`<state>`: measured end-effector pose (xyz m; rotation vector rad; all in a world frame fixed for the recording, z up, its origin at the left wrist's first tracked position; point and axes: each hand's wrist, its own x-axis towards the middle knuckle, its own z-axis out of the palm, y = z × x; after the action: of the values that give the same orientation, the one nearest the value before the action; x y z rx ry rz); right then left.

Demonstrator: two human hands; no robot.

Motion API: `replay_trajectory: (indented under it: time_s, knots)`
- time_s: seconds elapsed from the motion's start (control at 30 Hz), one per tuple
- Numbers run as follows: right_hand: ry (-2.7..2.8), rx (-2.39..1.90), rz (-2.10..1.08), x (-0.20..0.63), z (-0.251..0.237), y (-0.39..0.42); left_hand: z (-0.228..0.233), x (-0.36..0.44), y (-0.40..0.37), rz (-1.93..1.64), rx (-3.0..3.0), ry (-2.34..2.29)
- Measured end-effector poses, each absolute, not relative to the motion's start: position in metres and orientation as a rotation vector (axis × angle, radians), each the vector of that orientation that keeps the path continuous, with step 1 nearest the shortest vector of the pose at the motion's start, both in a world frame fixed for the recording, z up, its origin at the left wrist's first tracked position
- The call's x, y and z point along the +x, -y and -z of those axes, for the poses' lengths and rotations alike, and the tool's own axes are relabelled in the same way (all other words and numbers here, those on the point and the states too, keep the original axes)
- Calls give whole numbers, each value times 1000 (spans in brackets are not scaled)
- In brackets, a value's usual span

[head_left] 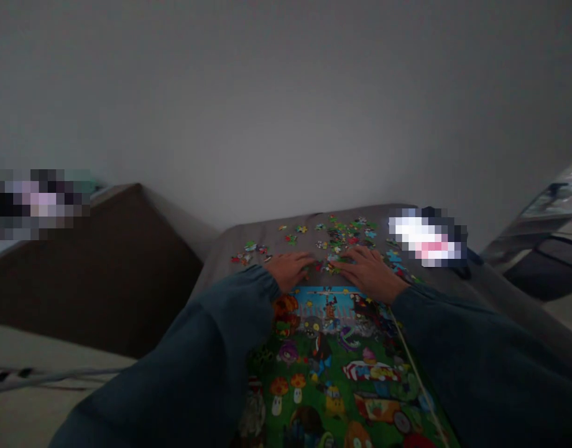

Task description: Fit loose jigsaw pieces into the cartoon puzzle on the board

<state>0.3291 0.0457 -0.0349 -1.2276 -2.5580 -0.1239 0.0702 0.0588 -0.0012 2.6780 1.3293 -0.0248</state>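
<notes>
The scattered multicoloured cardboard puzzle pieces (335, 239) lie just above both hands at frame centre. The left hand (290, 269) and right hand (367, 272) rest flat, apart, fingers spread on the nearest pieces, neither clamped. The right hand reaches slightly farther.

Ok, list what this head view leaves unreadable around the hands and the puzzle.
- Loose colourful jigsaw pieces: too small and dim to tell their shapes or prints.
- Left hand and right hand: whether the fingers pinch a piece is unclear.
- Colourful cartoon picture sheet: both dark sleeves cover its sides; the bottom edge cuts it off.
</notes>
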Motion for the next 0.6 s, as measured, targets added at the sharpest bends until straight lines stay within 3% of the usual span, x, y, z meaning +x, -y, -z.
replay_trajectory:
  time_s: [0.17,0.6]
  knots:
    - [2551,-1240,50,324,37,-47,3,79,-74,81,2701,-1228]
    - [2238,-951,-625,321,24,-41,4,81,-100,251,2445,-1344]
